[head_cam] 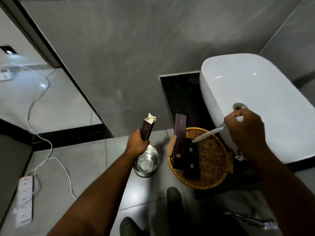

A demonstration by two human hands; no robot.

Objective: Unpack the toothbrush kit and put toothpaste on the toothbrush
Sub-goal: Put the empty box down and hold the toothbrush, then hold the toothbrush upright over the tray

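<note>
1. Over the bathroom counter, head view, and both hands are busy. The left hand (137, 142) is wrapped shut around the lower end of a dark kit box (148, 127), held up clear of the counter rather than resting on it.
2. That box stands nearly upright, long axis running up and away from the left hand with a slight lean to the right. Its torn, pale-lined mouth is at the top, pointing away from the wrist. My read: it is held that way because the contents have come out through that end.
3. Just below the left hand sits a clear glass tumbler (146, 161), apart from the box.
4. Across to the right hand (245, 132): it is closed in a fist around the handle end of a white toothbrush (210, 132), with something white poking out past the knuckles that I cannot identify.
5. The toothbrush's long axis runs on a diagonal, from the right hand down and to the left. Its free tip hangs over the wicker basket (214, 182), between the two hands; whether it touches anything there I cannot tell. It looks freed from the box and held out ready for paste.
6. Left of the right hand, a second dark box (179, 138) leans upright in the basket, with flat dark packets (191, 165) lying beside it.
7. No toothpaste tube is clearly visible, so that step looks not yet done.
</note>
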